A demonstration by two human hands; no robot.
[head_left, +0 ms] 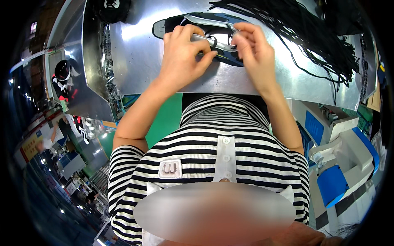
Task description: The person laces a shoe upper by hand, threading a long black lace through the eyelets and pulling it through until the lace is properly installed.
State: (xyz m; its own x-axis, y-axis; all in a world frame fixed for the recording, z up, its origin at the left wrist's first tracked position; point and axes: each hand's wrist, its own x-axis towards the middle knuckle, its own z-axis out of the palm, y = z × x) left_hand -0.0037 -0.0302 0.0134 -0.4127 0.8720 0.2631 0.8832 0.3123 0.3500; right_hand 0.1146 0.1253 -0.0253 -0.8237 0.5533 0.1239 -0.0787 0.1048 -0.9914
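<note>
Striped shirt [213, 151] with a small pale square badge lies closest, and beyond it your left hand [182, 55] and right hand [252, 51] meet over the dark shoe upper [197, 24], both pinching its lace area. That upper rests on the metal table [139, 61], left of the black lace bundle [312, 33], with bare steel toward the table's near edge.

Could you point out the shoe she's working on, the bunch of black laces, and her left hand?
shoe [172, 23]: head view, on its dark side near the toe end.
black laces [303, 28]: head view, middle of the bundle.
left hand [180, 53]: head view, back of the hand.
</note>
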